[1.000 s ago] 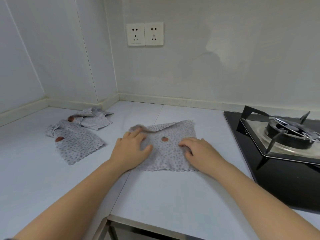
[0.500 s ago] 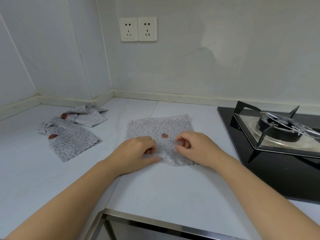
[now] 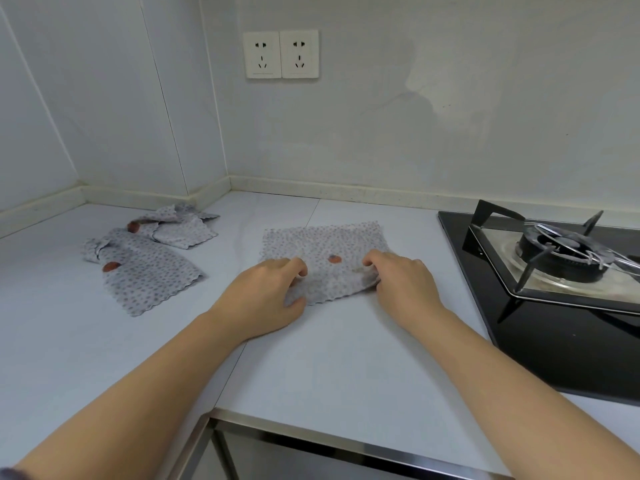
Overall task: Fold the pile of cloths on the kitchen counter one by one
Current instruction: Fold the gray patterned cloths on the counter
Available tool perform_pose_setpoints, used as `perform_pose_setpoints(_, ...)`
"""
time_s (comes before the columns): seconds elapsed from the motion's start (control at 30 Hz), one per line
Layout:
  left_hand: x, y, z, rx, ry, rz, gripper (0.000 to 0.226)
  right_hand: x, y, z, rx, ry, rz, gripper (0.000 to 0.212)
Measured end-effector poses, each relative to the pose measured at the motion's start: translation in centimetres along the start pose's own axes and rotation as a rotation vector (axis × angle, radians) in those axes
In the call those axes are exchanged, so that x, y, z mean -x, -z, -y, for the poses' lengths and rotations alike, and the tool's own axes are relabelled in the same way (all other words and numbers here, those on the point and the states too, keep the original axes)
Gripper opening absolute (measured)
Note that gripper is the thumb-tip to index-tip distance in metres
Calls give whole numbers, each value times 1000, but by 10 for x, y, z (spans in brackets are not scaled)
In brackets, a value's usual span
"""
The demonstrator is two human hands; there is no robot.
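Centrally, the spotted grey cloth (image 3: 322,244) was spread on the kitchen counter (image 3: 346,358), its long axis running left to right. Its near edge was pinched at the left corner by the left hand (image 3: 266,296) and at the right by the right hand (image 3: 401,282), fingers curled. The free far edge lay straight beyond both hands, equally reachable. The remaining cloths (image 3: 149,261) were left well apart, far left.

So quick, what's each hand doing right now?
Left hand: closed, pinching the near edge of the cloth.
Right hand: closed, pinching the same cloth's near edge.
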State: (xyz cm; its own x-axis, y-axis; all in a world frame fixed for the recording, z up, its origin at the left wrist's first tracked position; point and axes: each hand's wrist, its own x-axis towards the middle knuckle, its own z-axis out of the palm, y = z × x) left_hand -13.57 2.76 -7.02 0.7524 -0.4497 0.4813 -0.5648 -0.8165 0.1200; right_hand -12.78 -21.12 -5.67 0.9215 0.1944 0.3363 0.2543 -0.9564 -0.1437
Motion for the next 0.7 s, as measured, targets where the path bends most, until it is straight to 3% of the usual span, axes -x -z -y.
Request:
perform_pose_setpoints(0.2, 2, 0, 6, 9, 47, -35, 20, -2, -1, -8, -145, -99, -21, 38)
perform_pose_setpoints(0.3, 1, 2, 5, 14, 81, -13, 34, -2, 1, -11, -229, -132, -70, 33)
perform_pose_setpoints(0.47, 1, 0, 8, 7, 116, -25, 22, -5, 2, -17, -273, -136, -134, 23)
perform_pose_setpoints(0.57, 2, 3, 8, 201, 293, -172, 4, -5, 2, -20, -328, -138, -170, 17)
perform_pose_setpoints(0.7, -1, 11, 15, 454, 526, -296, 15, -3, 6, -20, -654, -194, -287, 10)
